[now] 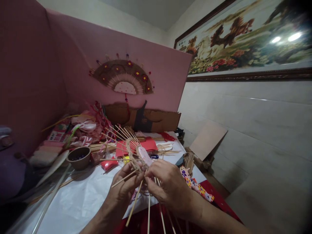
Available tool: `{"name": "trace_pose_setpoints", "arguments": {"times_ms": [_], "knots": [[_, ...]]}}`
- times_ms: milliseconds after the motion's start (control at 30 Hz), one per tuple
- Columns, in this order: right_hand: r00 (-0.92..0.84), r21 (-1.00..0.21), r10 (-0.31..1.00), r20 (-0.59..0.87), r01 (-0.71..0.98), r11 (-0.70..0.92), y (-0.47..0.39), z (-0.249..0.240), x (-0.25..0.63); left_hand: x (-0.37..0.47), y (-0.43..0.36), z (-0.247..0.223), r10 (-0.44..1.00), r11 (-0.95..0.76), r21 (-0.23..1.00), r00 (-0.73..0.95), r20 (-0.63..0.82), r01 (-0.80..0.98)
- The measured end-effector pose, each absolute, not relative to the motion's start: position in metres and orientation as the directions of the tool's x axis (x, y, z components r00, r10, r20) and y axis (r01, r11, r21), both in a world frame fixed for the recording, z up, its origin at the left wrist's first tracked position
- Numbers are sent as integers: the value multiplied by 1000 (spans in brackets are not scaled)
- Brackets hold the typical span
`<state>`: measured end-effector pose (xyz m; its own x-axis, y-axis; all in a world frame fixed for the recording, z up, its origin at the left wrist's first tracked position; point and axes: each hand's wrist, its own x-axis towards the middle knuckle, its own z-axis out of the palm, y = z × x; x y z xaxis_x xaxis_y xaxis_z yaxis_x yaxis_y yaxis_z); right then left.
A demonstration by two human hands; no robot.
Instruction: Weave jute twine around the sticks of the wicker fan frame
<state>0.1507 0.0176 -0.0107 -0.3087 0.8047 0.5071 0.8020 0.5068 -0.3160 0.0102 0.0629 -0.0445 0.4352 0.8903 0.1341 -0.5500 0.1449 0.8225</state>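
Over the near edge of the table I hold a fan frame of thin wooden sticks between both hands. Its sticks spread out from a pale pink spotted centre piece [145,155], and a braided twine band [129,149] curves across them. My left hand [123,183] is closed around the frame's left side, with sticks passing between its fingers. The fingers of my right hand [168,182] pinch the frame close below the centre piece. What lies exactly between those fingertips is hidden. Several sticks point down toward me beneath the hands.
A brown bowl [78,158] stands left, near a red packet [109,164]. Red paper [149,144] and bundled sticks [102,148] lie behind the frame. Flower-patterned strips [196,185] are on the right. A finished fan [124,77] hangs on the pink board [165,78].
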Motion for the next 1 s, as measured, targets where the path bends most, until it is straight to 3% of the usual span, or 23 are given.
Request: {"name": "trace_pose_setpoints", "arguments": {"times_ms": [167, 267, 400, 533, 767, 1000], "knots": [[-296, -383, 805, 514, 760, 524, 14, -4, 157, 10, 62, -48, 896, 145, 832, 428, 120, -535], [-189, -435, 832, 522, 780, 450, 9, 3, 180, 9, 60, -46, 905, 172, 833, 418, 78, -526], [50, -477, 895, 443, 858, 188, 4, -5, 239, 8, 61, -44, 925, 201, 831, 379, 12, -519], [179, -402, 955, 235, 913, -72, -5, -29, 293, 7, 65, -43, 939, 232, 830, 341, -54, -508], [69, -352, 995, 77, 935, -38, -21, -67, 298, 5, 64, -45, 929, 233, 836, 367, -41, -497], [31, -411, 969, 245, 908, 75, -13, -80, 294, 3, 66, -52, 923, 227, 839, 385, -22, -495]]}}
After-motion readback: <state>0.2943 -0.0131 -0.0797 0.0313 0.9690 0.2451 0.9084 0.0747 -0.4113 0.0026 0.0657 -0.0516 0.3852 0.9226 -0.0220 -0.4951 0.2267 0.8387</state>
